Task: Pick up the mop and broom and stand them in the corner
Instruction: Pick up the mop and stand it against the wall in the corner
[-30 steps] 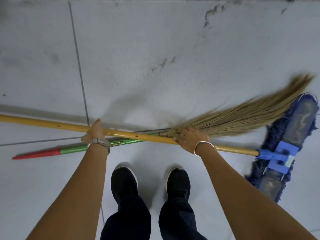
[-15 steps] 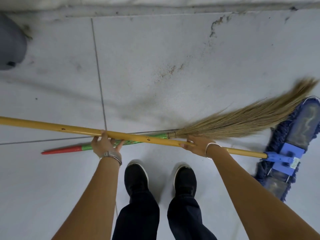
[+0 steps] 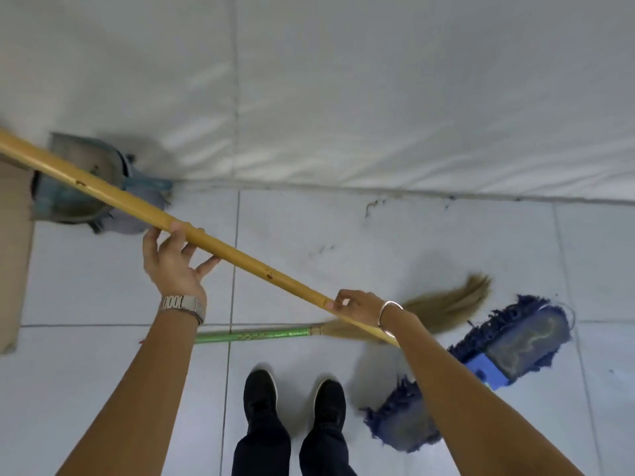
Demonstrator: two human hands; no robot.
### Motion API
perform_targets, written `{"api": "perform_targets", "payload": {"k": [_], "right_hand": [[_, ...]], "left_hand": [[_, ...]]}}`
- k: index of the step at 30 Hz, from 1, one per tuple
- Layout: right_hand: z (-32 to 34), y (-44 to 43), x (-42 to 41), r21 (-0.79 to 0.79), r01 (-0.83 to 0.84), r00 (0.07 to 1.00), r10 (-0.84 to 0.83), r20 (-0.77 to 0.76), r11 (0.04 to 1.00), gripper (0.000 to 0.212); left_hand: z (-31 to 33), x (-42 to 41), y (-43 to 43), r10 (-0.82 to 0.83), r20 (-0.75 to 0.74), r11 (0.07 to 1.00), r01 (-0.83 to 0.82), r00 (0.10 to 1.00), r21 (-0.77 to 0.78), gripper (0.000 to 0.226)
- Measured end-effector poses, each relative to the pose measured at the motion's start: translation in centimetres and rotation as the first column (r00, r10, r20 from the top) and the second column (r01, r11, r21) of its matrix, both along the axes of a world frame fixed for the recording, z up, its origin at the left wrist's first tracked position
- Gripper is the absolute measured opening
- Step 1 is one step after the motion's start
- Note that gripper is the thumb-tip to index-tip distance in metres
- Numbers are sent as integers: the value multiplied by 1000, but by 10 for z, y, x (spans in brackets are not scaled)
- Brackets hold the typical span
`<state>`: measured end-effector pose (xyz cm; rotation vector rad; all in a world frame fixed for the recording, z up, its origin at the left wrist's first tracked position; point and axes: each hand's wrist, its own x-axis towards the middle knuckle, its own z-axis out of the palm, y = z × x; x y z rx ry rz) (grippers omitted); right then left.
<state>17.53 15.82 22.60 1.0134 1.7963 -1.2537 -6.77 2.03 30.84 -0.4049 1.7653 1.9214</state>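
Note:
The mop has a long yellow wooden handle (image 3: 240,255) that slants from the upper left down to a blue fringed mop head (image 3: 515,345) at the lower right. My left hand (image 3: 171,259) holds the handle from below near its middle. My right hand (image 3: 357,307) grips it lower down, near the head. The handle's upper end is raised off the floor. The broom lies flat on the floor behind the mop, with a green handle (image 3: 254,336) and straw bristles (image 3: 446,304); neither hand touches it. My right arm hides part of the mop head.
A grey-blue dustpan (image 3: 89,187) stands against the white wall (image 3: 343,97) at the left, beside a brown cardboard panel (image 3: 13,252). My black shoes (image 3: 261,389) stand on the pale tiled floor (image 3: 378,235) just behind the broom handle.
Both hands have lifted the mop handle, whose left end has risen so it now slants steeply. The view has tilted up to show the wall and dustpan. The broom stays on the floor.

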Motion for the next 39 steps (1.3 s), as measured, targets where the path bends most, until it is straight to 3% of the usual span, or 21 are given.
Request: {"api": "perform_targets", "payload": {"k": [7,11,16,26,33,39], "right_hand": [[206,3,-39,23,91,965,-83,-250,996,44],[301,-12,-54,-43,183,874,-183,-450,982,41],[382,-43,-78,-132,178,770,-221,-598,975,30],[467,-123,-170,-234,137,626,-267,-732,963,21],[504,-197,-266,-266,130,547,-292,-784,955,3],[524,-274,-362,-296,134,426,-324,-845,946,22]], "left_hand": [[251,-25,28,-111,-286,975,160,952,154,16],[381,-23,17,-166,-464,934,289,870,208,15],[500,-14,-13,-169,-649,910,370,742,185,17],[614,-34,-105,-106,-812,920,366,574,139,31],[645,-106,-200,-121,-839,915,388,530,113,33],[651,-185,-278,-146,-855,903,420,498,90,28]]}}
